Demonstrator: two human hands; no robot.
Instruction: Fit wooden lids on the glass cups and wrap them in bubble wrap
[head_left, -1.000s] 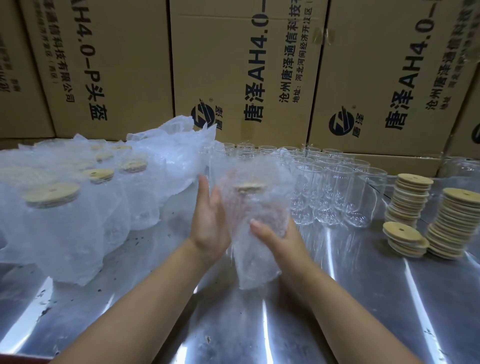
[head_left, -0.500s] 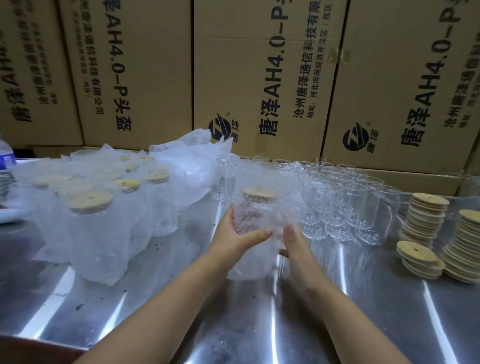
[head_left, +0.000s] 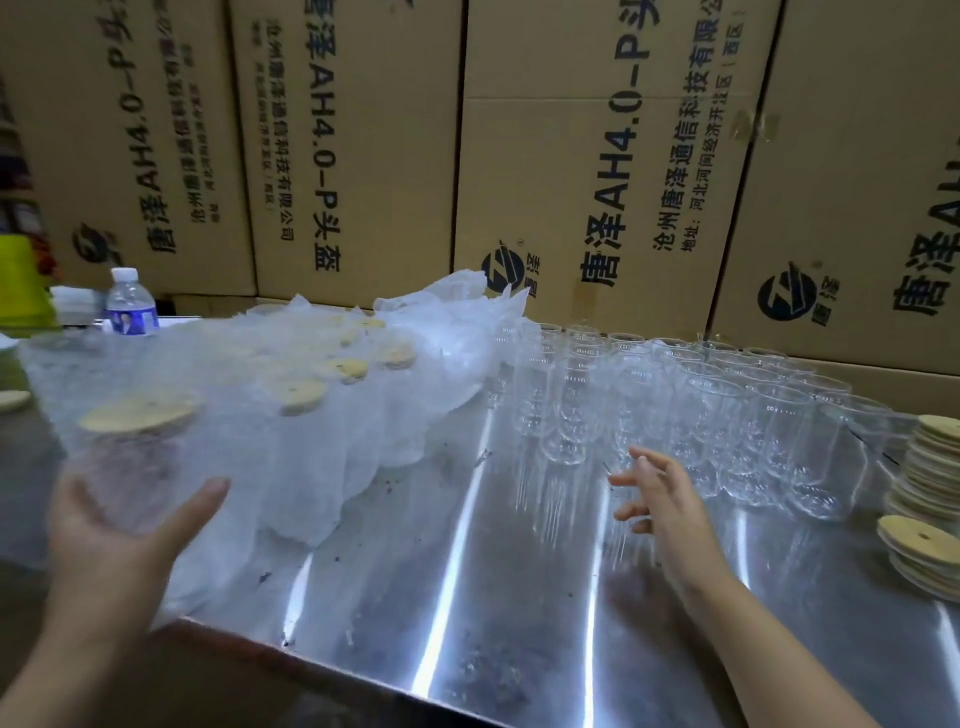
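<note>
I am cupping a wrapped cup (head_left: 124, 467) in my left hand (head_left: 117, 535), palm under its base and thumb curling up its right side. It is blurred, but its cloudy, dimpled bubble wrap is showing, and a round, pale wooden lid (head_left: 137, 415) is sitting flat on top. I am holding it over the near left corner of the steel table (head_left: 467, 597), whose smooth top is shining in long bright streaks and carrying a few dark specks.

My right hand (head_left: 660, 499) is hovering above the table with its fingers spread and loosely bent, near the front row of the bare glass cups (head_left: 675, 405). These are standing upright in close rows, clear and tall with rounded bottoms.

Behind my left hand, the other wrapped cups (head_left: 311, 395) are crowding together under crinkled, milky film, their tan lids showing as flat discs. At the far right edge, lid stacks (head_left: 930, 467) are piling up in thin layers, and the top disc of the nearer one is showing a small hole.

A clear plastic water bottle (head_left: 130, 304) with a blue label is standing at the back left, and brown cardboard boxes (head_left: 597, 156) with dark printed lettering are walling in the far side
</note>
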